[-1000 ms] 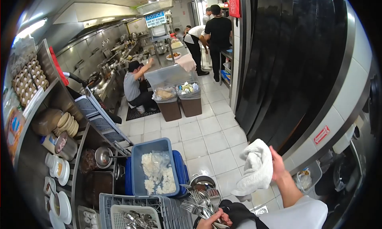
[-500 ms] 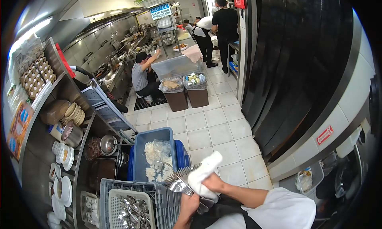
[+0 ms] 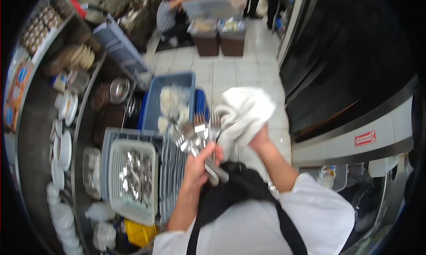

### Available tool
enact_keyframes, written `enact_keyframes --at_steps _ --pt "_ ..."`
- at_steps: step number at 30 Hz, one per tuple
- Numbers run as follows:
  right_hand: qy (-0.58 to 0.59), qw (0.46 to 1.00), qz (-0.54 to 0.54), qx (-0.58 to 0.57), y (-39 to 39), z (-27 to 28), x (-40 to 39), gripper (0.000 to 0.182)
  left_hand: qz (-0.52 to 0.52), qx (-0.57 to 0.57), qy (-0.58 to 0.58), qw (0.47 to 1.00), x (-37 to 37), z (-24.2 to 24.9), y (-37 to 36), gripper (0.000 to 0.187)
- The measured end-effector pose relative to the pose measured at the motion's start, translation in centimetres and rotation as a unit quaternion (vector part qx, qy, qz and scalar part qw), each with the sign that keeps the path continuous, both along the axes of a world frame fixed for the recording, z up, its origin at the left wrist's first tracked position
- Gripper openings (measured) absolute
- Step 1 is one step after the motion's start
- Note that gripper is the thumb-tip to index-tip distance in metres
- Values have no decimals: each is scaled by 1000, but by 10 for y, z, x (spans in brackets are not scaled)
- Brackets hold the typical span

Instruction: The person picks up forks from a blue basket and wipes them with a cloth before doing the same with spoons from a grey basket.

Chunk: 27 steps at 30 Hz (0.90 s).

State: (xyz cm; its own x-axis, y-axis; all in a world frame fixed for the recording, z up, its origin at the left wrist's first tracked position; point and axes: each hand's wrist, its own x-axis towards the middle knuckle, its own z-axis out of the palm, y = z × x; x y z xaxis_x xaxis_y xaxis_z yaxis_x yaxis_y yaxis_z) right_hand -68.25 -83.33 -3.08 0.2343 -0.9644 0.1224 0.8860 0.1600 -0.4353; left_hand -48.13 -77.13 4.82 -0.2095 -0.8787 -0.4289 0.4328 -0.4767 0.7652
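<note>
My left hand [image 3: 198, 165] is closed round the handles of several forks [image 3: 200, 131], their tines fanned upward and away from me. Beside it, my right hand [image 3: 258, 139] grips a white cloth [image 3: 246, 109] that hangs loosely over the fingers, hiding most of them. The cloth's left edge comes close to the outermost fork. Left of my hands, a white plastic basket [image 3: 113, 184] full of loose cutlery [image 3: 136, 175] rests on stacked grey crates [image 3: 171, 184].
A blue tub [image 3: 152, 102] with white contents stands beyond the crates. Shelves with white dishes [image 3: 65, 149] line the left side. Farther off are two brown bins [image 3: 207, 46] and a crouching person [image 3: 166, 16]. A dark panel [image 3: 341, 60] rises on the right.
The view has tilted downward. The cloth, earlier bunched against the forks, now hangs spread out to their right. The forks have spread apart in my left hand.
</note>
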Motion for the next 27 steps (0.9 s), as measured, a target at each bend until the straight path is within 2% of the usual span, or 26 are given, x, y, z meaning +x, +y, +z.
enact_keyframes --at_steps 1,4,5,6,7,8,9,10,12,13,14,16,17,19,21,22,24,25,26,27 --pt "11 997 50 66 14 37 0 54 21 14 5 1000 1 1 1 19" --pt "80 986 44 142 38 29 8 59 49 -14 -20 998 -2 2 -4 16" --pt "9 990 124 65 42 15 9 52 52 -16 -19 998 -5 0 -4 14" --pt "147 988 42 22 46 8 16 47 52 -19 -18 998 -9 -2 -3 13" --pt "280 959 -42 -24 49 4 31 43 50 -22 -19 998 -13 -1 -3 12" --pt "405 903 -128 -70 51 0 41 38 130 -44 -6 991 -31 0 0 10" --pt "485 840 -190 -150 38 -1 40 26 110 -42 -11 993 -33 -1 3 10" --pt "488 848 -166 -125 27 6 36 31 91 -39 -14 995 -34 -3 5 10" --pt "390 913 -106 57 19 29 25 26 67 -30 -40 997 -33 -5 9 9" --pt "322 931 -153 78 22 16 27 23 58 -29 -54 996 -33 -5 9 9" --pt "203 971 -72 107 31 12 23 21 56 -42 -65 995 -33 -6 7 10" --pt "150 984 74 67 48 12 23 21 45 -62 -86 993 -38 -5 7 11" --pt "236 970 24 47 53 16 31 21 90 -61 -89 990 -48 1 8 8" --pt "180 978 51 95 38 32 21 17 39 -53 -112 992 -47 1 11 7" --pt "138 980 -34 135 9 43 11 19 -19 -62 -98 993 -35 -17 20 9" --pt "110 976 -127 140 -6 42 9 22 -45 -56 -81 994 -32 -30 24 11" --pt "138 972 -75 177 -9 46 1 29 30 64 -120 990 -44 -22 38 17" --pt "124 977 -19 174 -3 47 3 29 43 63 -92 993 -46 -29 41 19" --pt "141 972 -45 181 -2 30 16 28 58 65 -64 994 -47 -36 45 22" --pt "123 975 -9 186 -1 26 21 28 95 68 -34 993 -50 -36 50 23"
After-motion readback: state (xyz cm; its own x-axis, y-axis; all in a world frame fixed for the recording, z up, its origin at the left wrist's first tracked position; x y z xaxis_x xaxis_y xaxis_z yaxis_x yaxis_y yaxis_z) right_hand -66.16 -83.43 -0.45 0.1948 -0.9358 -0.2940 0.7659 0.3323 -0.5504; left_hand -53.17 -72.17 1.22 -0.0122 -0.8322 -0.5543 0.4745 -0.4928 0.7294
